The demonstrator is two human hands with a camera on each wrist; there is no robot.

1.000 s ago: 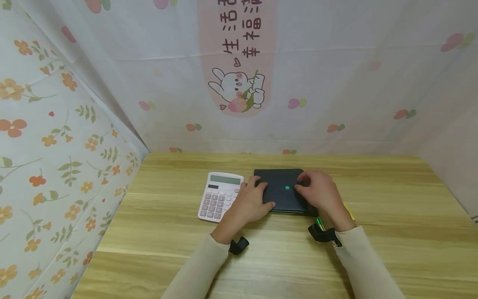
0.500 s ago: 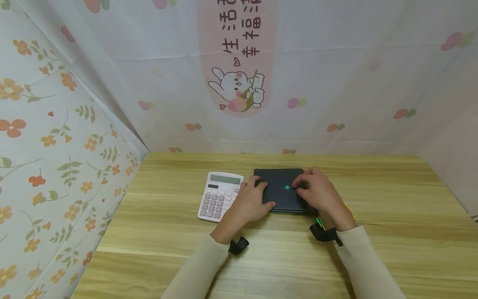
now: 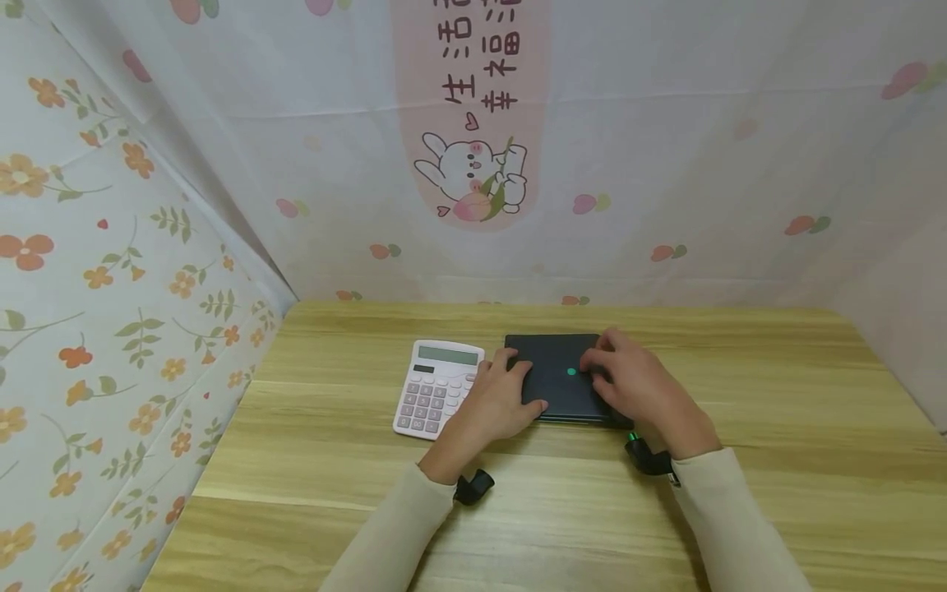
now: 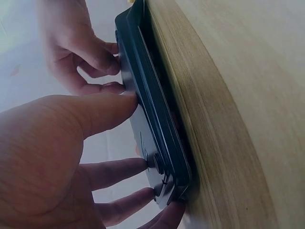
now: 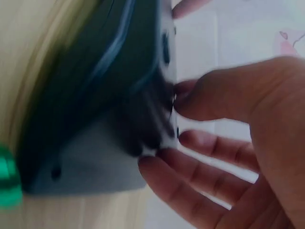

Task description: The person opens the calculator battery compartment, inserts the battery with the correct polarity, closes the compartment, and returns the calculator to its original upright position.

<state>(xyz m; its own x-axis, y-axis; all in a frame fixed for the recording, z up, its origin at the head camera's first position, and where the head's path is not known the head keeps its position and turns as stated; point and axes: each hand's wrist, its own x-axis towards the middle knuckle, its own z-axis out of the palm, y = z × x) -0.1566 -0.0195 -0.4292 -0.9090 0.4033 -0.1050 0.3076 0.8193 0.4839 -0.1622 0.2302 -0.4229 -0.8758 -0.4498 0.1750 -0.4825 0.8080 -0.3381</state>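
A dark green notebook-like case (image 3: 555, 386) with a small green dot on its top lies flat on the table. My left hand (image 3: 499, 399) rests on its left part, fingers spread and thumb near the front edge. In the left wrist view the left thumb (image 4: 112, 112) presses the top face and the fingers touch one end. My right hand (image 3: 629, 378) is at the right side, lightly bent fingertips touching the case beside the dot. The right wrist view shows the fingers (image 5: 176, 176) on a sloping flap (image 5: 95, 167) with a dark stud; that view is blurred.
A white calculator (image 3: 436, 390) lies left of the case, partly behind my left hand. A bright green object (image 5: 7, 179) pokes out near my right wrist. Black wrist straps (image 3: 473, 487) sit above both cuffs. A patterned cloth (image 3: 621, 148) hangs behind the wooden table (image 3: 562, 510).
My right hand's fingers have loosened from a pinch near the dot and spread on the case; its wrist shifted right, covering the yellow item seen before. My left hand stays put.
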